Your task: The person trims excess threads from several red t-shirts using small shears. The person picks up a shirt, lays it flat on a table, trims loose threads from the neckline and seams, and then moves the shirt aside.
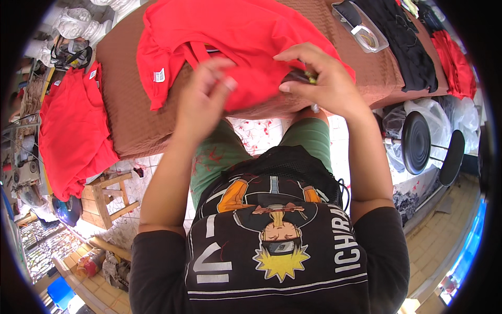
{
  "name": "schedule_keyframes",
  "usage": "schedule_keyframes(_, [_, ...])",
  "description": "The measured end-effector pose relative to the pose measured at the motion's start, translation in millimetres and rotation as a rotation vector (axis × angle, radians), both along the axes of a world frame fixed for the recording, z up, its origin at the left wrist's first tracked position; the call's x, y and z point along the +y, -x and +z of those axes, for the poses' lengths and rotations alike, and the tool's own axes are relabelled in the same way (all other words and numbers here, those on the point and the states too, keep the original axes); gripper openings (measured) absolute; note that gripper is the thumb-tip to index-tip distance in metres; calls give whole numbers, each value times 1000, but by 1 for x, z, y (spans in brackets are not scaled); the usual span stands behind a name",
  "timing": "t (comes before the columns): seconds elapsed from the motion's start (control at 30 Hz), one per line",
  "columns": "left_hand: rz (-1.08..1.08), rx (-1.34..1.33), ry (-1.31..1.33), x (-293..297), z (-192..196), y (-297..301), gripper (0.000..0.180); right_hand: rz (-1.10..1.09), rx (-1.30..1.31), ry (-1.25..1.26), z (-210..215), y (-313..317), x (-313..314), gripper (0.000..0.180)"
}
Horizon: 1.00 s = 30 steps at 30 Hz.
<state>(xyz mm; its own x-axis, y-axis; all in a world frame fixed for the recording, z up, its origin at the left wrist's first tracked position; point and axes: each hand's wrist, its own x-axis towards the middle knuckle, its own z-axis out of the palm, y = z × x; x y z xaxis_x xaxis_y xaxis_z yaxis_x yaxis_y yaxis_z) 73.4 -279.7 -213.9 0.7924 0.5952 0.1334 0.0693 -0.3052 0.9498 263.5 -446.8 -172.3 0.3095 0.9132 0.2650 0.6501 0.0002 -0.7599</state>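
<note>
Hands are meeting over the tabletop [130, 104]: left hand [201, 99] pinching a red garment [235, 31], right hand [324, 78] gripping a small dark tool [303, 77].

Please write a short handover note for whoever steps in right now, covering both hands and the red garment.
Left hand: grips a fold of the red garment, slightly blurred.
Right hand: rests on the garment, pinching a small dark tool, hard to identify.
The garment lies spread over the brown table.
A pile of red garments sits at the left; black garments lie at the right.
Done and left: cannot tell; the garment is in hand.
</note>
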Motion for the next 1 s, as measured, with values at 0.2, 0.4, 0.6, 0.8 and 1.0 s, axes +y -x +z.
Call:
schedule_keyframes(0.2, [320,-51,-675,24,4,-8,34,-101,-122,41,-59,4,26,46])
schedule_keyframes(0.4, [263,76,-945,-3,-4,-21,31,-176,-146,4,-64,-2,38,34])
schedule_keyframes(0.6, [164,14,-182,11,51,-24,17,-121,147,16,-28,11,40,24])
schedule_keyframes(0.8, [-8,-138,247,26,66,-23,20,171,552,79,17,-34,28,13])
schedule_keyframes(1.0, [-50,-190,319,18,66,-29,20,209,330,161,51,-58,25,13])
